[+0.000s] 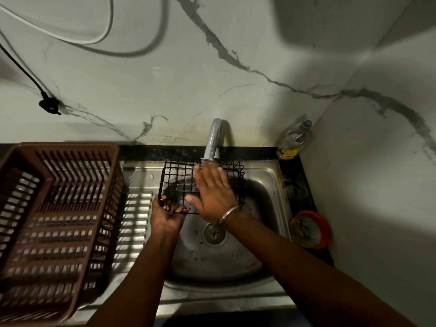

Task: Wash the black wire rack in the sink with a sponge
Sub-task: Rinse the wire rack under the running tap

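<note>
Fingers of the left hand [166, 215] curl round the near-left corner of the black wire rack [175, 177]. The right hand [213, 192] lies flat on its grid, fingers straight and spread. The shallow square-mesh rack hangs over the sink [271, 185], its far edge under the tap [213, 138]. A brown dish basket [54, 208] stands close on the left, and open basin lies to the right.

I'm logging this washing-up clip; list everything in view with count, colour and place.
Stainless steel sink: one, silver, centre.
Curved chrome tap: one, silver, behind the sink.
Black wire rack: one, black, over the sink under the tap.
Slatted plastic dish basket: one, brown, left of the sink.
Clear plastic bottle: one, yellow label, back right corner.
Round orange-rimmed tub: one, right of the sink.
White wall cable: one, upper left.
Sponge: none visible.
Left hand: one, grips the rack's near left corner.
Right hand: one, flat on the rack, silver bangle at wrist.
</note>
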